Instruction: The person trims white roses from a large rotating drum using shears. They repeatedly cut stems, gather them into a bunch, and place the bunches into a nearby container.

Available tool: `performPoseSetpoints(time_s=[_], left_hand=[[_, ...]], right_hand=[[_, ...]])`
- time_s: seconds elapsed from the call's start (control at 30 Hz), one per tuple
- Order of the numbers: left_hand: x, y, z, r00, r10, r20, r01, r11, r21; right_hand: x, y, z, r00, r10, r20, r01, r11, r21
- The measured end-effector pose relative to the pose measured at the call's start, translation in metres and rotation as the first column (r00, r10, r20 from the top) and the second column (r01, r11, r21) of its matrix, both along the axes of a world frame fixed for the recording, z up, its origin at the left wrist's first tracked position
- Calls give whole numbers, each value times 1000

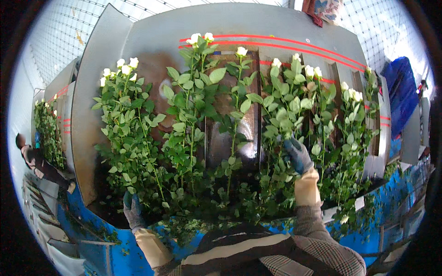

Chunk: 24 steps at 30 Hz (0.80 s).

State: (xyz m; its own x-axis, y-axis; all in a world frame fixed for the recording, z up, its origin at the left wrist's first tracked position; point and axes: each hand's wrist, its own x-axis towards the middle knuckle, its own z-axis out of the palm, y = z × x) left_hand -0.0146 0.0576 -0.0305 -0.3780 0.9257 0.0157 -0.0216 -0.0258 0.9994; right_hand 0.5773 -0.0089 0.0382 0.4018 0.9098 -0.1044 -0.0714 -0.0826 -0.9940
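My right hand (299,157), in a grey-blue work glove, is raised among leafy white rose stems (284,114) right of centre. Its fingers close around a stem among blurred leaves; the exact grip is partly hidden. My left hand (133,211), gloved alike, is low at the left, by the lower leaves of a thick bunch of white roses (127,114). Leaves and shadow hide whether its fingers hold anything. Between my hands stand a tall pair of white roses (191,103) and a single white rose stem (234,114), leaning on the grey board.
The grey sorting board (228,24) has red lines (276,39) and upright dividers (259,138). More roses (350,131) stand at the right. Cut leaves litter the blue floor (124,252). Another person (41,165) stands far left by a second board. Blue sheeting (400,93) hangs right.
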Motion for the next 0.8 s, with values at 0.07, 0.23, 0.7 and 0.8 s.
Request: performPoseSetpoints(time_s=[0.07,0.23,0.7,0.8], left_hand=[[16,4,0,999,-20,36,22,999,-32],[-10,23,-33,978,-139,157,132,990,53],[147,-26,15,831,-551,-76,553,833,-1],[146,-21,19,847,-527,-63,524,850,-56]], right_hand=[[1,1,4,999,-14,37,11,997,76],[-3,45,23,973,-9,231,-47,970,237],[-95,132,-52,434,69,898,206,963,-173],[-82,148,-43,319,46,947,216,969,-119]])
